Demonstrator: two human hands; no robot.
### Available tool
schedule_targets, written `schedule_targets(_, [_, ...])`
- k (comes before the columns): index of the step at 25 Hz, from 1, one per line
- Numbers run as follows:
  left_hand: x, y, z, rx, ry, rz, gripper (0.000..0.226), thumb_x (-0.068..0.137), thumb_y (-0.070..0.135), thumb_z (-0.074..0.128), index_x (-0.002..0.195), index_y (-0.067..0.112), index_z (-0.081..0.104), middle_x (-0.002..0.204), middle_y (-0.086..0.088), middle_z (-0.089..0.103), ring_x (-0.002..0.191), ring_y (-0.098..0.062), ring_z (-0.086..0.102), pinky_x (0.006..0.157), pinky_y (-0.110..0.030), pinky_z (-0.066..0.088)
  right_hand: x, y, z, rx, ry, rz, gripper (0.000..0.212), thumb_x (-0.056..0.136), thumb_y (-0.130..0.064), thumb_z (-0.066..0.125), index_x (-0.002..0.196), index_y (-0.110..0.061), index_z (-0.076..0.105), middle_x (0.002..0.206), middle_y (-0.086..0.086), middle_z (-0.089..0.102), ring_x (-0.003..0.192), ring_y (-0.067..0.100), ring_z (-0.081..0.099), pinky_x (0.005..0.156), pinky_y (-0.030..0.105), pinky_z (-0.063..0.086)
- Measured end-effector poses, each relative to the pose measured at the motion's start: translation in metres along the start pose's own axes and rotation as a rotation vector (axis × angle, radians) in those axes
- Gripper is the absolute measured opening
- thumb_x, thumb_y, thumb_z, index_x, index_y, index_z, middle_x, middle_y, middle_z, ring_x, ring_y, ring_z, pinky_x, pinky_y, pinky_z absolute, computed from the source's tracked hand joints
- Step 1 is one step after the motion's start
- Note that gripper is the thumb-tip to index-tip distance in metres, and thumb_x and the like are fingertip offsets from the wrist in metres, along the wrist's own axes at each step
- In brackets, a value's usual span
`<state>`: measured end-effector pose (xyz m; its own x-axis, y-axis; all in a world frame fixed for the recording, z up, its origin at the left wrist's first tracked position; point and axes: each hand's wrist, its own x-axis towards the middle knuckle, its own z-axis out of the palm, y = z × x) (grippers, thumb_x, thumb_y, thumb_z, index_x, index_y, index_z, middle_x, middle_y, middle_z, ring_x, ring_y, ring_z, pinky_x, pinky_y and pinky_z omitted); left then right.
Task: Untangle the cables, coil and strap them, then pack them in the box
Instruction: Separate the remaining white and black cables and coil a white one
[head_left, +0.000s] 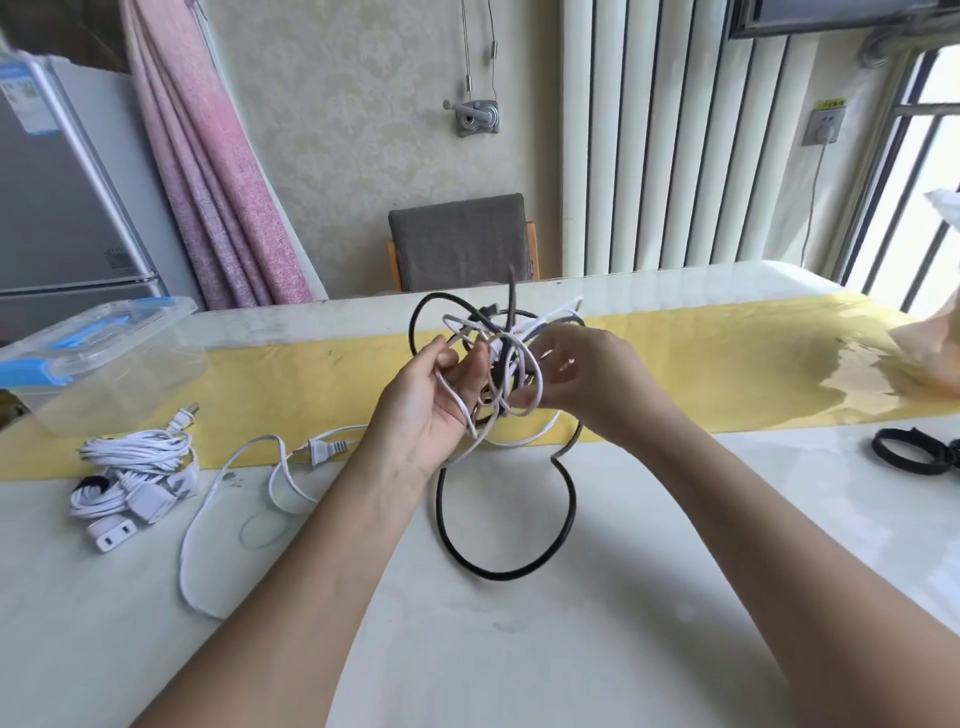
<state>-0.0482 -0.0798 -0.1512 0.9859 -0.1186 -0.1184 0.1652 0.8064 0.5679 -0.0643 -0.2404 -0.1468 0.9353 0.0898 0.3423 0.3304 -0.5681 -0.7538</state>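
A tangle of white and black cables hangs above the table's middle. My left hand grips its white strands from the left, and my right hand pinches a white loop on its right side. A thick black cable droops from the tangle in a big loop onto the table. One white cable with a two-pin plug trails off to the left. A coiled, strapped white cable bundle lies at the left. The clear plastic box with blue lid clips sits at far left.
A black strap ring lies at the right edge of the white table, which carries a yellow runner. A crumpled plastic bag sits at far right. Behind the table stand a grey chair and a radiator.
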Motion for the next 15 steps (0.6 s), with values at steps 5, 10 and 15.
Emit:
schedule_targets(5, [-0.003,0.007,0.004,-0.254,-0.133,0.030,0.050,0.101,0.012,0.040,0.053,0.004,0.048,0.073,-0.018,0.057,0.068,-0.028,0.069,0.059,-0.029,0.059,-0.001,-0.007,0.018,0.327,0.033,-0.147,0.031,0.066,-0.005,0.084,0.086,-0.019,0.066,0.091,0.001,0.053,0.078,0.010,0.057,0.070,0.016,0.049])
schedule_targets(10, [-0.009,0.000,0.010,-0.161,-0.149,-0.003,0.037,0.101,0.015,0.038,0.064,0.010,0.042,0.064,-0.010,0.057,0.063,-0.017,0.060,0.054,-0.020,0.053,0.007,0.006,0.000,0.420,-0.185,-0.011,0.025,0.070,-0.004,0.081,0.071,-0.004,0.056,0.074,0.004,0.059,0.069,0.015,0.055,0.070,0.027,0.043])
schedule_targets(15, [-0.011,0.006,0.006,0.907,-0.003,0.140,0.030,0.092,0.014,0.047,0.062,0.014,0.045,0.048,-0.001,0.047,0.034,-0.006,0.022,0.034,-0.015,0.012,0.016,0.015,-0.025,0.092,0.394,-0.003,0.029,0.078,0.000,0.066,0.059,-0.011,0.047,0.058,0.004,0.057,0.058,0.021,0.056,0.057,0.027,0.041])
